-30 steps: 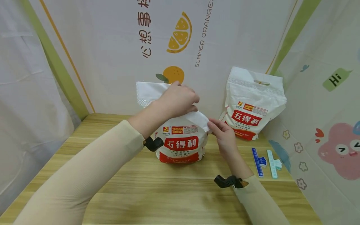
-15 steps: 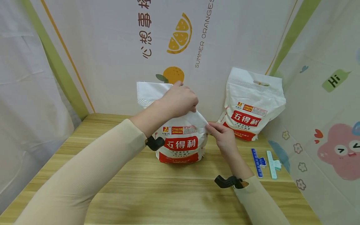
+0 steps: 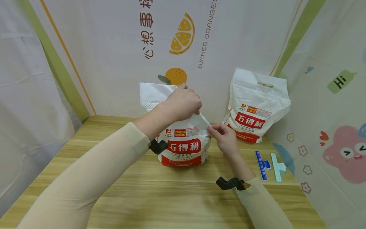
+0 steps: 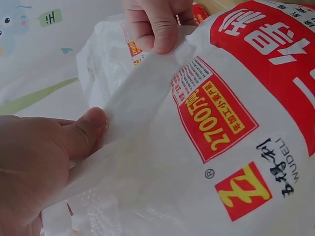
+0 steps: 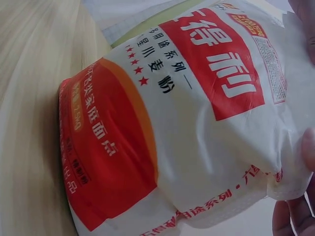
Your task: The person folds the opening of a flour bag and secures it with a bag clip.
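A white and red flour bag [image 3: 184, 146] stands upright on the table, its top partly folded over on the right. My left hand [image 3: 183, 103] pinches the fold from above, thumb on the near side in the left wrist view. At the fold's right corner, the thumb and fingers of my right hand [image 3: 226, 138] pinch the material. The right wrist view shows the bag's printed front [image 5: 211, 73] and side, with only parts of fingers at the right edge. Part of the bag's top is hidden behind my left hand in the head view.
A second flour bag [image 3: 258, 105] with a handle slot leans at the back right of the wooden table [image 3: 148, 200]. Near the right edge lie a blue clip [image 3: 263, 165] and a pale teal clip [image 3: 277, 167]. Printed curtains hang behind and at both sides.
My right hand has shifted slightly left, drawing the fold's right corner inward. The fold's edge slopes more steeply. My left hand stays nearly where it was.
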`<state>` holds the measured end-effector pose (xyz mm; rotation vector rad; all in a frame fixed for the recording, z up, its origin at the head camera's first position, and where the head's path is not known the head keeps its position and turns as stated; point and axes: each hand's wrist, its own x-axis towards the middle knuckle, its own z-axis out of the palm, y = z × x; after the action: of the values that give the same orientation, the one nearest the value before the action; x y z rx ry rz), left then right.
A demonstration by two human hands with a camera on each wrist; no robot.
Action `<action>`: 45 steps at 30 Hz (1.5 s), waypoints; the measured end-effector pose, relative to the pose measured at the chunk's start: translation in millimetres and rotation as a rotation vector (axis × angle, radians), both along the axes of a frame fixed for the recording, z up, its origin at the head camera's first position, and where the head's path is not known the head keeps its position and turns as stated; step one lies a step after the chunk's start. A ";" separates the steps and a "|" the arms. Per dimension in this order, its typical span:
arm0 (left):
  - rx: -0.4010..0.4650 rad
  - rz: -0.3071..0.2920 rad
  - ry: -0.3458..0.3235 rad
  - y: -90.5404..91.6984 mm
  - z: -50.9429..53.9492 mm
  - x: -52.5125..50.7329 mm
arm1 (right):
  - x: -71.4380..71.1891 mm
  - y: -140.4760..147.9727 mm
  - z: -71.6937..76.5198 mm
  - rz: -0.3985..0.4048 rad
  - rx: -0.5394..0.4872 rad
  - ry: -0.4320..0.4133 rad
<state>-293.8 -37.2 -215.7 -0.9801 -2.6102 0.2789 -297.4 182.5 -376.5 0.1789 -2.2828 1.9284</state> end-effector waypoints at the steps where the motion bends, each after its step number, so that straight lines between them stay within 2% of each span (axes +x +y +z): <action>1: 0.001 0.001 -0.005 -0.3 -0.1 0.2 | 0.1 -0.4 0.8 -0.001 0.005 0.000; 5: 0.004 -0.009 -0.040 -0.9 -0.4 2.7 | 0.5 -1.9 3.1 -0.007 0.022 0.011; 9: -0.006 -0.045 -0.054 0.6 -2.2 4.9 | 2.9 -3.2 3.3 -0.027 0.037 0.031; 13: -0.017 -0.053 -0.038 1.0 -4.3 6.6 | 8.3 -4.8 5.8 -0.039 0.084 0.067; 19: -0.008 -0.043 -0.030 0.1 -4.7 6.0 | 11.3 -11.0 15.8 0.001 0.102 0.158; 23: -0.007 -0.041 -0.022 -0.5 -5.1 5.5 | 10.3 -17.8 21.8 0.017 0.102 0.187; 28: -0.015 -0.043 0.005 -0.4 -6.1 4.8 | 9.7 -24.6 26.0 -0.013 0.135 0.201; 32: -0.018 -0.056 0.015 -0.4 -7.0 3.9 | 9.4 -28.1 27.6 -0.039 0.143 0.212; 37: -0.022 -0.086 0.020 -0.9 -7.9 4.1 | 9.4 -30.3 26.3 -0.066 0.159 0.267; 45: -0.018 -0.130 0.036 0.3 -11.5 4.9 | 13.4 -32.5 26.2 -0.056 0.168 0.278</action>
<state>-288.9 -36.9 -227.3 -1.1341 -2.5029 0.2855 -283.9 150.0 -350.3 0.3722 -2.2341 1.5721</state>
